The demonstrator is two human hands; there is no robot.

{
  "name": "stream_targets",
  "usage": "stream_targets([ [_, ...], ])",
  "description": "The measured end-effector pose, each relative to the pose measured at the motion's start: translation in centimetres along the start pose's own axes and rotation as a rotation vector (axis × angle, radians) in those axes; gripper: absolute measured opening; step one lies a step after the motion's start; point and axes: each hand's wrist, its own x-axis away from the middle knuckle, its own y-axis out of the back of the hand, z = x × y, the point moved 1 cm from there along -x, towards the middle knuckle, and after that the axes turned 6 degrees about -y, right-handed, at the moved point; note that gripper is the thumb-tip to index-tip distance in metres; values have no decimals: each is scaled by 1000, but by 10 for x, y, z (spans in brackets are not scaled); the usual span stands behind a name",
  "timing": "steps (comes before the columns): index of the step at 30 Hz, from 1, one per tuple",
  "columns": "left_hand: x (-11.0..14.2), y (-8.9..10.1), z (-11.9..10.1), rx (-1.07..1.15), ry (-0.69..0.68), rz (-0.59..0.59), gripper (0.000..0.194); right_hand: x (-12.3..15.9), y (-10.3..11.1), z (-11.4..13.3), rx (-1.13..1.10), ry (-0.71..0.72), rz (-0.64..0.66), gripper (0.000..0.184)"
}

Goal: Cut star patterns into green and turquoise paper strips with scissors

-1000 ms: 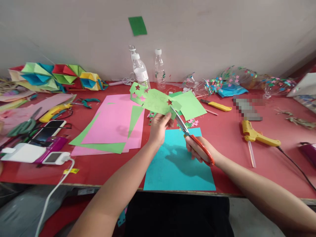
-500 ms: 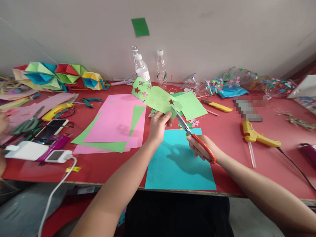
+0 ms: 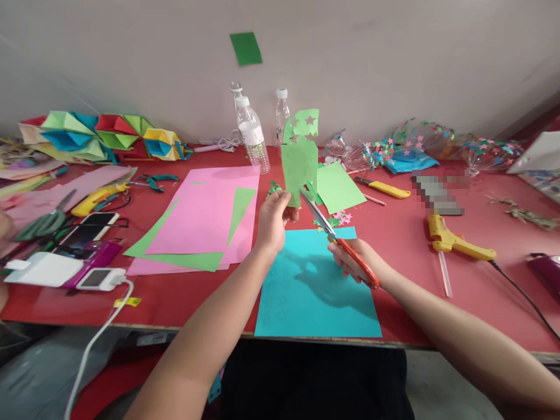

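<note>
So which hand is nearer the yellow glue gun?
Right. The right hand, gripping scissors, is left of the glue gun; the left hand, pinching green paper, is farther left.

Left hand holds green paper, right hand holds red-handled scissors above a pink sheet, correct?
Not pink: in the head view, the sheet under the right hand is turquoise. That hand does hold red-handled scissors, and the left hand holds green paper.

The green paper looks matt, the scissor blades shiny metal.
</note>
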Motion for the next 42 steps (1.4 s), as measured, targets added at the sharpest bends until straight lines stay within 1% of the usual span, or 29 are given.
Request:
stream_targets([
  [3, 2, -3, 1, 60, 116, 114, 27, -2, -1, -5, -48, 49, -2, 55],
  [5, 3, -4, 1, 83, 151, 153, 27, -3, -1, -7, -64, 68, -5, 55],
  [7, 3, -4, 1, 92, 141, 134, 27, -4, -1, -8, -52, 61, -10, 55],
  [10, 1, -1, 0, 110, 131, 66, 28, -5, 0, -8, -13, 42, -8, 54],
  [13, -2, 0, -1, 182, 162, 3, 25, -6, 0, -8, 32, 23, -15, 53],
  [15, -3, -1, -1, 251, 195, -10, 20, -6, 1, -8, 60, 20, -26, 53],
  [18, -3, -3, -1, 308, 224, 8, 18, -7, 2, -9, 96, 47, -39, 53],
  [20, -3, -3, -1, 286, 195, 20, 20, -7, 3, -10, 113, 69, -44, 54],
  [23, -4, -3, -1, 199, 99, 30, 23, -7, 5, -10, 135, 74, -30, 54],
  [26, -4, -1, -2, 101, 0, 27, 20, -6, 7, -10, 160, 86, -14, 53],
  [29, -3, 1, -2, 27, -65, 36, 16, -5, 8, -9, 202, 125, -17, 53],
  [33, -2, 3, -1, -45, -101, 45, 16, -3, 8, -8, 224, 142, -12, 54],
  [42, 2, -1, 2, -111, -131, 35, 20, -4, 10, -7, 197, 111, 14, 54],
])
